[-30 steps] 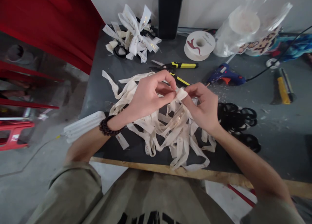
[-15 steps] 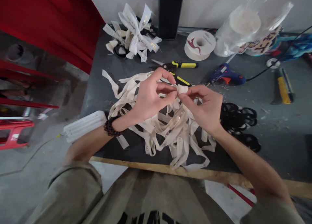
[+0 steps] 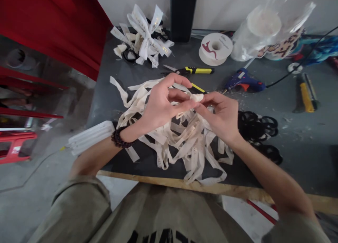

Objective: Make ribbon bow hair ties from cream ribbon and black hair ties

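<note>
Both hands meet over a heap of cream ribbon point(image 3: 195, 130) on the dark table. My left hand point(image 3: 165, 104), with a dark beaded bracelet at its wrist, pinches a small folded piece of cream ribbon point(image 3: 197, 97) between thumb and fingers. From the right, my right hand point(image 3: 221, 114) is closed on the same piece, its thumb beneath it. The fingertips nearly touch and hide part of the fold. Just beyond the hands are scissors with yellow and black handles point(image 3: 202, 70), partly covered by my left hand.
Finished white bows point(image 3: 148, 37) are piled at the back left. A ribbon spool point(image 3: 216, 49), a blue glue gun point(image 3: 244, 80) with its cord and a yellow cutter point(image 3: 307, 95) lie behind and to the right. Black hair ties point(image 3: 257, 126) sit beside my right hand.
The small ribbon piece has been pressed flatter between the fingers. My left thumb has moved slightly right over it, and my right hand has shifted a little to the left.
</note>
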A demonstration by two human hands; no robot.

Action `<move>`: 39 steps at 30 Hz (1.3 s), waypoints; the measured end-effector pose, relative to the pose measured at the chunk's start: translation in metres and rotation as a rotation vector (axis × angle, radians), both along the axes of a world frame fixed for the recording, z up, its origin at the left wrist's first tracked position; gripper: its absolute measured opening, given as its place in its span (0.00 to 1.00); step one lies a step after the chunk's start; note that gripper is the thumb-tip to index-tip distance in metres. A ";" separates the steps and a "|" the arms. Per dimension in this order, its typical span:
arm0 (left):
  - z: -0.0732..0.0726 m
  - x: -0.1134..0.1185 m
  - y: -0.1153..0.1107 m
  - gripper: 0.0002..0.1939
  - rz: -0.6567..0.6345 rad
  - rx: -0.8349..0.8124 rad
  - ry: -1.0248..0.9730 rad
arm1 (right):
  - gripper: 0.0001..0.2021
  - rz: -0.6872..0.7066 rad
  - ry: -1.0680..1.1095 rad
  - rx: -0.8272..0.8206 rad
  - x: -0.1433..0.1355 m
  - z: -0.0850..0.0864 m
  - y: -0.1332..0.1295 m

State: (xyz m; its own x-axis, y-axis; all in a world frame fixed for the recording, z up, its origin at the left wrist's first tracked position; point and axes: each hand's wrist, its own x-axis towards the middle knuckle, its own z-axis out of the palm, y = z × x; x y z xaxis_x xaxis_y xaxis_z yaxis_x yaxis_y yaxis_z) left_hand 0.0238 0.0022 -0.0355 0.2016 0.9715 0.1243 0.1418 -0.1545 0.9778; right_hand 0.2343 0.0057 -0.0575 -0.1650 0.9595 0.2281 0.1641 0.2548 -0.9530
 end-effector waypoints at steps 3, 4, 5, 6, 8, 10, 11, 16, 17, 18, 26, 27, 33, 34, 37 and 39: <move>-0.004 -0.002 0.003 0.23 -0.021 -0.059 -0.072 | 0.10 -0.015 -0.020 0.032 0.000 0.001 -0.001; -0.005 -0.002 0.004 0.23 -0.020 -0.070 -0.085 | 0.09 -0.026 -0.025 0.045 0.000 0.001 -0.002; -0.006 -0.003 0.004 0.22 -0.010 -0.071 -0.090 | 0.09 -0.034 -0.029 0.054 0.000 0.002 -0.002; -0.006 -0.003 0.004 0.21 0.002 -0.064 -0.085 | 0.09 -0.038 -0.033 0.059 -0.001 0.002 -0.002; -0.005 -0.003 0.004 0.17 0.007 -0.034 -0.050 | 0.08 -0.037 -0.046 0.061 -0.001 0.004 -0.003; -0.003 -0.003 0.003 0.16 -0.004 0.000 -0.007 | 0.08 -0.030 -0.057 0.056 -0.002 0.004 -0.003; -0.002 -0.003 0.003 0.18 -0.007 0.020 0.010 | 0.08 -0.029 -0.060 0.053 -0.002 0.004 -0.003; -0.004 -0.003 0.000 0.22 0.002 0.085 0.064 | 0.08 -0.040 -0.065 0.016 -0.002 0.002 -0.003; -0.005 -0.002 -0.001 0.20 -0.001 0.095 0.067 | 0.08 -0.029 -0.066 0.005 -0.002 0.002 -0.002; -0.007 -0.001 -0.002 0.17 0.003 0.108 0.064 | 0.09 -0.014 -0.064 -0.005 -0.002 0.001 -0.002; -0.005 0.007 -0.006 0.05 0.065 0.235 0.073 | 0.12 0.015 -0.014 -0.023 -0.001 -0.002 0.000; -0.005 0.007 -0.006 0.05 0.074 0.226 0.065 | 0.12 0.016 -0.010 -0.024 -0.002 -0.002 0.001; -0.008 0.007 -0.006 0.07 0.072 0.099 0.014 | 0.13 0.015 -0.025 0.003 -0.001 -0.003 0.001; -0.009 0.007 -0.006 0.08 0.069 0.095 -0.001 | 0.13 0.014 -0.031 0.006 -0.001 -0.003 0.001; -0.011 0.007 -0.006 0.10 0.077 0.103 -0.034 | 0.13 0.009 -0.033 0.007 -0.001 -0.003 0.001; -0.011 0.008 -0.007 0.13 0.094 0.102 -0.041 | 0.12 0.016 -0.033 0.001 -0.001 -0.003 0.001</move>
State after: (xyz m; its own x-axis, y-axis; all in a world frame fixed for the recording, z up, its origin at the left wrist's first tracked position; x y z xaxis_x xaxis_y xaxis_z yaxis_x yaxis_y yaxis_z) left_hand 0.0318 -0.0044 -0.0464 0.1033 0.9677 0.2300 0.1207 -0.2417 0.9628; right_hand 0.2333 0.0066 -0.0601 -0.1878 0.9566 0.2228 0.1914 0.2581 -0.9470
